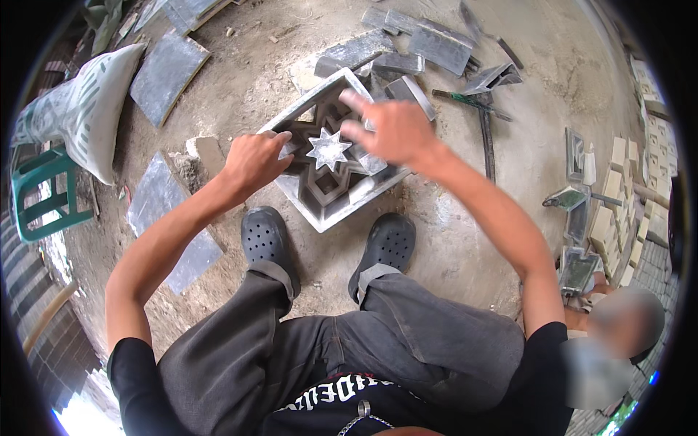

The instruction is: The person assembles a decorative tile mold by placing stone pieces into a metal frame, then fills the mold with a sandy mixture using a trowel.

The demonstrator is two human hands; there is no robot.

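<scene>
Between my feet and the metal scraps sits a square metal mould (322,218), turned cornerwise, with angular recesses inside. A pale eight-pointed star (329,150) lies at its middle. My left hand (256,161) is closed on the mould's left corner, thumb and fingers bent over the edge; the fingertips' exact hold is partly hidden. Over the right half of the mould, my right hand (396,131) is blurred by motion, its thumb and forefinger spread apart. Nothing shows plainly in it, and its other fingers are hidden. A smooth metal piece (372,161) shows below it in the mould.
Grey metal plates and angled pieces (440,48) lie beyond the mould, near a hammer-like tool (487,138). At left are flat plates (169,76), a full sack (91,109) and a green stool (47,192). Another person (618,327) is at right, near stacked pale blocks (612,196).
</scene>
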